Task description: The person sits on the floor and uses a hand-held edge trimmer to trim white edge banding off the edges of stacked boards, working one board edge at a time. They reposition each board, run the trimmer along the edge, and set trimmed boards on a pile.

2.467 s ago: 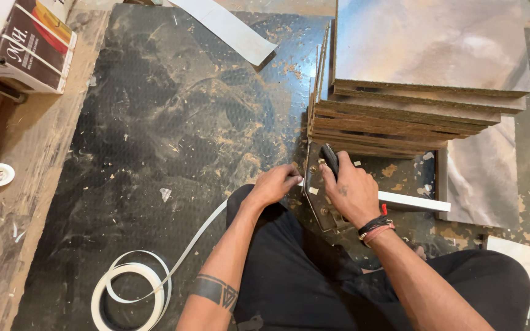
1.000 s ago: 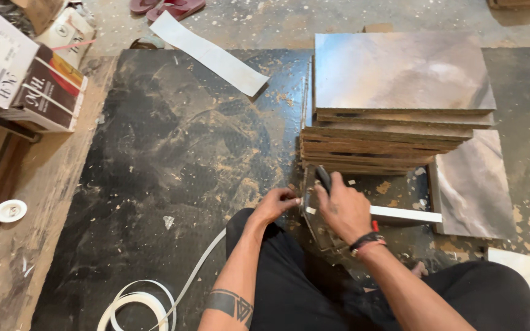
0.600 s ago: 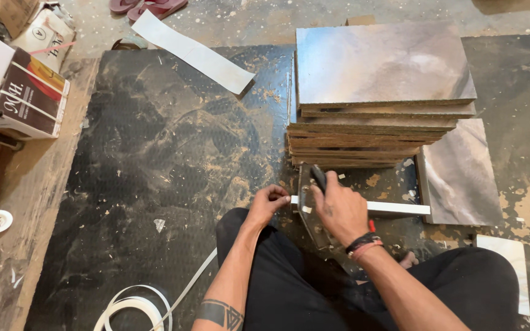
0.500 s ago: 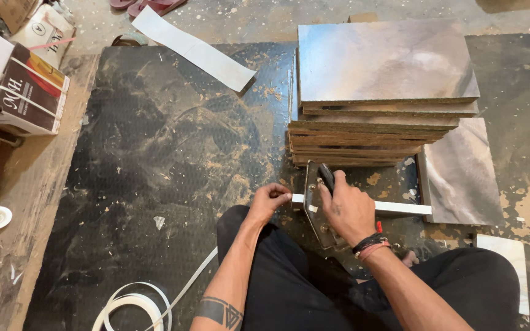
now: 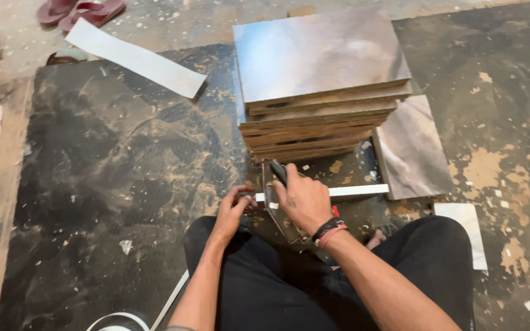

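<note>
Two hands work close together at the near middle of the floor; the right hand (image 5: 302, 199) is clamped on the dark handle of a metal tool (image 5: 275, 205), its flat plate pressed down over a narrow white strip (image 5: 354, 192); the left hand (image 5: 233, 211) pinches the strip's left end, fingers closed on it. The strip lies flat, running left to right, its right end near a loose grey slab (image 5: 411, 150).

Just beyond the hands stands a stack of boards (image 5: 320, 92), rectangular, with a glossy marbled grey-blue face on top and raw brown edges showing in layers; the slab lies flat on the floor beside the stack's right. The floor here is a black mat (image 5: 124, 159), scuffed and powdered with tan sawdust and pale chips.

Farther left lies a long white offcut (image 5: 136, 58), set at a slant; red sandals (image 5: 81, 11) sit at the far edge. A small white piece (image 5: 467, 230) lies right of the person's knee; a coil of white banding (image 5: 118, 319) curls at the near edge.
</note>
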